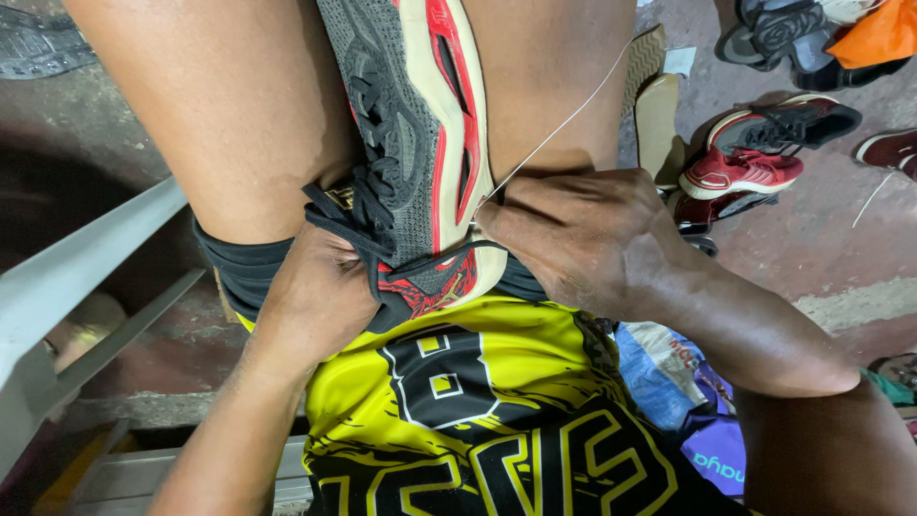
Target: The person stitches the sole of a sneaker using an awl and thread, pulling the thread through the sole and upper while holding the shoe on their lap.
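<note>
We hold the grey mesh sports shoe with black laces and a cream and red sole between our knees, heel toward our yellow and black shirt. Our left hand closes around the heel from the lace side. Our right hand presses on the sole edge, pinching a thin white thread that runs up tight. A red and white sneaker lies on the floor nearby.
</note>
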